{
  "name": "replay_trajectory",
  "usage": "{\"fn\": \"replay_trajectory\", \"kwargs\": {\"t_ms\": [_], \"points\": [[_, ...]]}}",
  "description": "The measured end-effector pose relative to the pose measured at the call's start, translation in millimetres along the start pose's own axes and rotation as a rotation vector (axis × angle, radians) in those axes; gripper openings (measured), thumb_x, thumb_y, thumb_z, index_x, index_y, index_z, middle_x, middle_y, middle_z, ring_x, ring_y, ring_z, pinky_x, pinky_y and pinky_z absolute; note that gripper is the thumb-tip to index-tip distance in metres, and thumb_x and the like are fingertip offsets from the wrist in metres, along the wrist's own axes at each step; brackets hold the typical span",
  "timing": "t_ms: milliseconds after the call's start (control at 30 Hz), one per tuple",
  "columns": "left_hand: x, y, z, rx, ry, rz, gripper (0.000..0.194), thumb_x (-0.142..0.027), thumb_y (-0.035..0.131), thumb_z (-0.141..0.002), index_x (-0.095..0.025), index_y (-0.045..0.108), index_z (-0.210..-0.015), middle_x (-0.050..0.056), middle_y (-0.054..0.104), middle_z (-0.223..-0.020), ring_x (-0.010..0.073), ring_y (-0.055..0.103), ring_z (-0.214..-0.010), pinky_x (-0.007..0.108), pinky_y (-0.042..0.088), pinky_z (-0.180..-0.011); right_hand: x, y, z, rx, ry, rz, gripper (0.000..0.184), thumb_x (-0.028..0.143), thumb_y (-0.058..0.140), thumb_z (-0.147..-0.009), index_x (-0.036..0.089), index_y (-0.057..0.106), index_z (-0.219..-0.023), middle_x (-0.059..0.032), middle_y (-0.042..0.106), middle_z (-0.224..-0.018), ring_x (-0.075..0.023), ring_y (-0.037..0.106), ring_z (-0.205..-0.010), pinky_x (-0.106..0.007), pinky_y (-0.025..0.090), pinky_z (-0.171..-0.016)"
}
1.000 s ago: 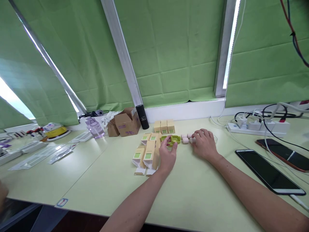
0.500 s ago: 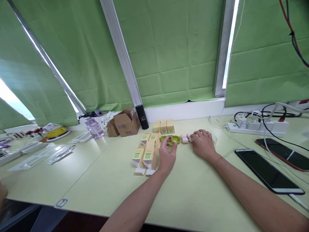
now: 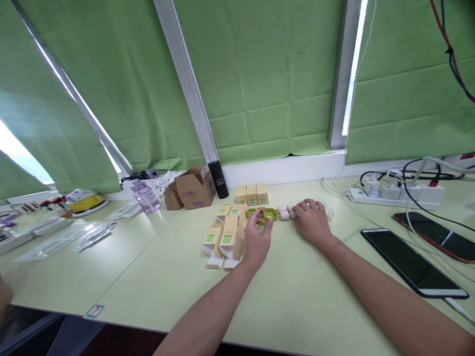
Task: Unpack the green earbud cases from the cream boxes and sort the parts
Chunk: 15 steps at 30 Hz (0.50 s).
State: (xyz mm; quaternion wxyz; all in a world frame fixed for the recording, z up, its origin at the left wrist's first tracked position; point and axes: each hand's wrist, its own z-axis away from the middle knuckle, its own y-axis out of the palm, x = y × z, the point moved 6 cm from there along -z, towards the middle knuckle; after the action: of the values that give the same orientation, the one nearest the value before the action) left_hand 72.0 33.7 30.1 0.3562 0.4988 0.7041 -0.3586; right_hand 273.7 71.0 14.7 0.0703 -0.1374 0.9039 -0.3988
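Green case (image 3: 269,213), just right of and below centre in the head view, is gripped by the left hand (image 3: 259,238) while the right hand (image 3: 312,220), its grip impossible to tell, bends at pale pink pieces (image 3: 284,215), seemingly a steadying step whose next move calls for careful fingertips.

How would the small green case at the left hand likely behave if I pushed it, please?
The green case looks like thin-walled plastic, so it is probably stiff and light. Being low and wide, it would likely slide rather than tip, though the left hand at its edge may hold it back.
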Motion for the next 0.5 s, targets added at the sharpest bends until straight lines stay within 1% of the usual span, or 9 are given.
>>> {"fn": "replay_trajectory", "kwargs": {"t_ms": [133, 267, 367, 500], "points": [[1, 1.0, 0, 0.009, 0.006, 0.016, 0.040, -0.033, 0.069, -0.091, -0.019, 0.063, -0.128, 0.014, 0.069, -0.128, 0.0260, 0.065, -0.116, 0.041, 0.049, -0.097, 1, -1, 1, -0.007, 0.004, -0.009, 0.025, 0.012, 0.060, -0.085, 0.017, 0.070, -0.107, -0.0133, 0.072, -0.110, -0.0327, 0.050, -0.119, -0.045, 0.029, -0.100], [0, 1.4, 0, 0.013, -0.005, 0.068, 0.040, -0.030, 0.072, -0.089, -0.020, 0.064, -0.126, 0.013, 0.070, -0.127, 0.0265, 0.065, -0.117, 0.040, 0.049, -0.097, 0, -4, 1, -0.040, 0.026, -0.037, 0.036, 0.010, 0.062, -0.080, 0.016, 0.068, -0.115, -0.0130, 0.071, -0.115, -0.0326, 0.050, -0.119, -0.045, 0.030, -0.101], [-3, 2.2, 0, 0.027, -0.012, 0.107, 0.040, -0.028, 0.073, -0.087, -0.020, 0.063, -0.125, 0.013, 0.070, -0.126, 0.0265, 0.065, -0.117, 0.040, 0.048, -0.097, -2, -12, -1, -0.090, 0.058, -0.084, 0.039, 0.008, 0.062, -0.077, 0.017, 0.066, -0.115, -0.0116, 0.070, -0.117, -0.0316, 0.050, -0.119, -0.045, 0.031, -0.101], [-7, 3.5, 2, 0.055, -0.003, 0.154, 0.039, -0.026, 0.072, -0.088, -0.019, 0.061, -0.125, 0.013, 0.069, -0.127, 0.0257, 0.065, -0.119, 0.039, 0.047, -0.099, 5, -28, -6, -0.162, 0.080, -0.227, 0.036, 0.007, 0.059, -0.079, 0.020, 0.065, -0.112, -0.0095, 0.070, -0.115, -0.0309, 0.051, -0.117, -0.045, 0.034, -0.098]]}}
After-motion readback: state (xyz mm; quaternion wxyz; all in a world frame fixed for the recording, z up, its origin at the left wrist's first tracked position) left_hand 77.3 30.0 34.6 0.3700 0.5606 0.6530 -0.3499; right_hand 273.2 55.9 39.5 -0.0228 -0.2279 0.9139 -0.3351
